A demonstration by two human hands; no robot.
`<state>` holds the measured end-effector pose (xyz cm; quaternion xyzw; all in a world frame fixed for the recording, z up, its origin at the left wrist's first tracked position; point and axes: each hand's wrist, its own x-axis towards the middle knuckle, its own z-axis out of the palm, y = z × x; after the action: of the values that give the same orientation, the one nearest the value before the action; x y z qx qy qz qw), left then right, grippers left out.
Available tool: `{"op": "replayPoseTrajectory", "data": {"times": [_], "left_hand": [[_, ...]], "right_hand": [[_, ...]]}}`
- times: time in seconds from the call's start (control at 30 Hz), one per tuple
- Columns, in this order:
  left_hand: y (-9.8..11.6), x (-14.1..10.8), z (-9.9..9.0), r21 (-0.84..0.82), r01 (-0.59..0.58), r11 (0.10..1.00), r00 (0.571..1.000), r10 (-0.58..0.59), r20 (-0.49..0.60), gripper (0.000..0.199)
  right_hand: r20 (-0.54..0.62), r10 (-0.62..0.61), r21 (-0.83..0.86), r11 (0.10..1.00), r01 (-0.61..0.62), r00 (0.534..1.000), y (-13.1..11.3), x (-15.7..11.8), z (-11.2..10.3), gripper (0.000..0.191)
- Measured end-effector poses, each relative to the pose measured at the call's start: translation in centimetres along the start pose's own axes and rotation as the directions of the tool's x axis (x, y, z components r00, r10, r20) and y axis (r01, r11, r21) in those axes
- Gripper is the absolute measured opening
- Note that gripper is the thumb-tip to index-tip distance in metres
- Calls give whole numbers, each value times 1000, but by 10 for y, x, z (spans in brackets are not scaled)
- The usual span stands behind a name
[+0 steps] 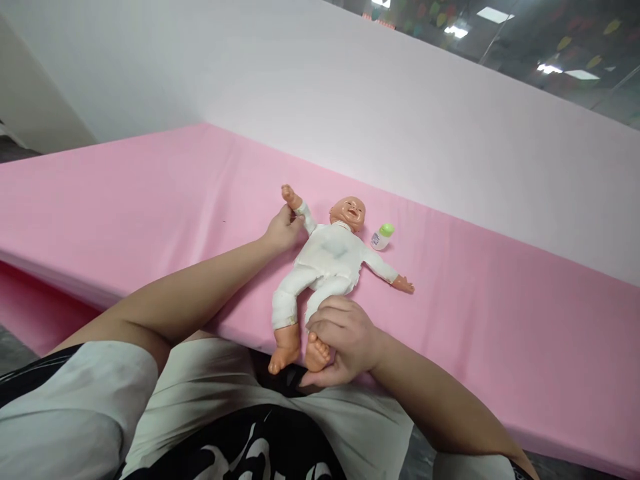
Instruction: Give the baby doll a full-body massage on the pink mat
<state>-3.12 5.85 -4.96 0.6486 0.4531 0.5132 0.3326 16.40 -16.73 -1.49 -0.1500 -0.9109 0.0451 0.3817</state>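
Note:
A baby doll [330, 250] in white clothing lies on its back on a pink-covered table [480, 307], its head away from me and its feet at the near edge. My left hand [284, 230] has its fingers closed around the doll's raised arm, at the sleeve end below the doll's fist. My right hand [350, 340] wraps round the doll's lower leg, with the foot showing between fingers and thumb. The doll's other arm lies stretched out on the cloth, and its other leg rests untouched.
A small white bottle with a green cap [383, 237] is beside the doll's head. Behind the table stands a white wall [350, 100], with a dark glass panel [525, 53] above it. My lap is against the near edge.

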Motion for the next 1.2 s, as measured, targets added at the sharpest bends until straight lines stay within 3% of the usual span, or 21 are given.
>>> {"op": "replayPoseTrajectory", "data": {"times": [0.07, 0.2, 0.33, 0.43, 0.5, 0.57, 0.63, 0.73, 0.8, 0.9, 1.0, 1.1, 1.2], "left_hand": [[9, -8, 3, 248, -162, 955, 983, 135, 122, 41], [21, -21, 13, 531, -478, 699, 874, 317, 370, 55], [25, -27, 16, 628, -572, 527, 820, 349, 454, 55], [26, -29, 16, 638, -589, 496, 808, 345, 478, 56], [27, -28, 16, 627, -580, 520, 814, 333, 477, 55], [26, -26, 16, 594, -546, 591, 834, 317, 452, 55], [24, -21, 14, 548, -444, 709, 889, 270, 370, 54], [18, -11, 6, 464, -139, 875, 983, 64, 173, 45], [12, -3, -1, 395, 75, 916, 993, -105, 54, 36], [2, 9, -8, 254, 277, 927, 961, -273, -51, 26], [-8, 16, -9, 76, 340, 937, 939, -334, -81, 21], [-14, 17, -6, -83, 333, 939, 937, -339, -79, 20], [-12, 13, -5, -141, 242, 960, 967, -250, -40, 29]], "right_hand": [[-124, -4, -66, 998, -4, 992, -1, 2, -13, 51], [-249, 8, -309, 947, -88, 968, 13, 0, -34, 56], [-276, 226, -370, 872, -321, 934, 44, -9, -40, 50], [-286, 401, -308, 822, -480, 870, 62, -15, -41, 45], [-309, 432, -276, 812, -515, 847, 66, -17, -43, 47], [-316, 395, -274, 832, -482, 862, 65, -17, -46, 45], [-311, 328, -282, 865, -416, 892, 58, -15, -50, 42], [-313, 223, -281, 907, -314, 923, 43, -9, -54, 43], [-288, 186, -247, 933, -261, 939, 32, -3, -54, 45], [-153, 193, -89, 974, -208, 969, 16, 4, -49, 48], [62, 228, 56, 971, -231, 972, 6, 5, -35, 55], [276, 256, 46, 959, -279, 926, 4, 2, -19, 59], [325, 266, 24, 957, -289, 908, 6, -1, -11, 60]]}}
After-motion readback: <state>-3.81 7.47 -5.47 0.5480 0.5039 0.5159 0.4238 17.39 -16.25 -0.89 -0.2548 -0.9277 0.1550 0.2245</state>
